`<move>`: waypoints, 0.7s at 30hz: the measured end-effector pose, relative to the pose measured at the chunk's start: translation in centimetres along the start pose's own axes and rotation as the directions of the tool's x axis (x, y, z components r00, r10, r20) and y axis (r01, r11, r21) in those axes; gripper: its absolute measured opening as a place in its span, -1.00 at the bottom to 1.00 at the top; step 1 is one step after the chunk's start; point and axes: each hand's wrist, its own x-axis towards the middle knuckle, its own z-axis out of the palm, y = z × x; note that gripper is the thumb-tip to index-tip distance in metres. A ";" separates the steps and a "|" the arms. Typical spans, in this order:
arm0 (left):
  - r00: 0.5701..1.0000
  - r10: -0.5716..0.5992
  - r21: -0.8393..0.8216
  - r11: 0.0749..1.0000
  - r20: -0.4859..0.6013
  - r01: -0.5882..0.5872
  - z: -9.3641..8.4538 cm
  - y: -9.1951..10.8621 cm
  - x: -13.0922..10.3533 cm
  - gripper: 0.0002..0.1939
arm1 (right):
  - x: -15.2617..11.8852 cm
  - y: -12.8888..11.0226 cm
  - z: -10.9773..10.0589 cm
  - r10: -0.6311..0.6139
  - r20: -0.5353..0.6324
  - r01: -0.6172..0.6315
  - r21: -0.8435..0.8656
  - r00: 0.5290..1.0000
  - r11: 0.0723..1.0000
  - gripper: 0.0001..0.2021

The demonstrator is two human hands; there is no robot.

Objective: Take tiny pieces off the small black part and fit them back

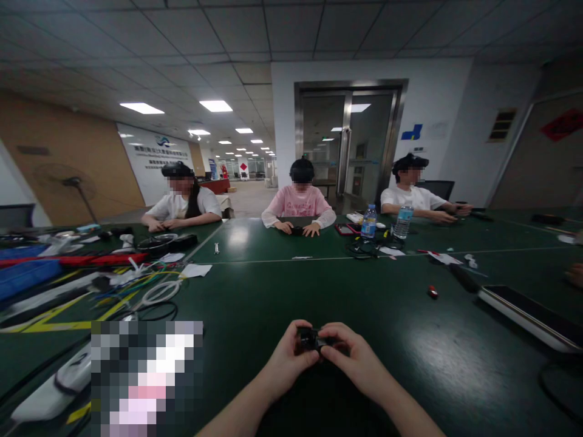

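Observation:
Both hands meet just above the dark green table (346, 297), close to its near side. Between them is a small black part (310, 340), too dark and too covered by fingers for me to tell its kind. My left hand (293, 353) grips its left end with thumb and fingers. From the other side, my right hand (348, 352) pinches the right end, thumb below and fingers above. Whether the part is one piece or two I cannot make out.
Cables (159, 294), blue trays (30, 276) and a white power strip (54, 388) crowd the left. To the right lie a red object (432, 292) and a flat black-topped device (531, 312). Bottles (402, 221) stand farther back. Three people in headsets sit opposite.

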 end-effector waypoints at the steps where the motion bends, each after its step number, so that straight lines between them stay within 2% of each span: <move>1: 1.000 0.002 -0.018 1.000 0.002 -0.002 0.0 -0.1 0.0 -0.45 | 0.0 0.0 0.0 0.002 0.004 -0.002 0.005 1.000 1.000 -0.83; 12: 0.998 0.007 -0.057 0.998 0.066 -0.003 0.0 0.1 -0.1 -0.48 | -0.2 -1.0 -0.2 0.017 0.005 -0.016 -0.105 1.000 0.994 -0.86; 21: 0.999 0.023 -0.020 1.000 0.043 -0.022 -0.3 -0.3 0.2 -0.54 | 0.0 -1.0 -0.4 0.011 -0.066 -0.016 -0.082 0.998 0.996 -0.84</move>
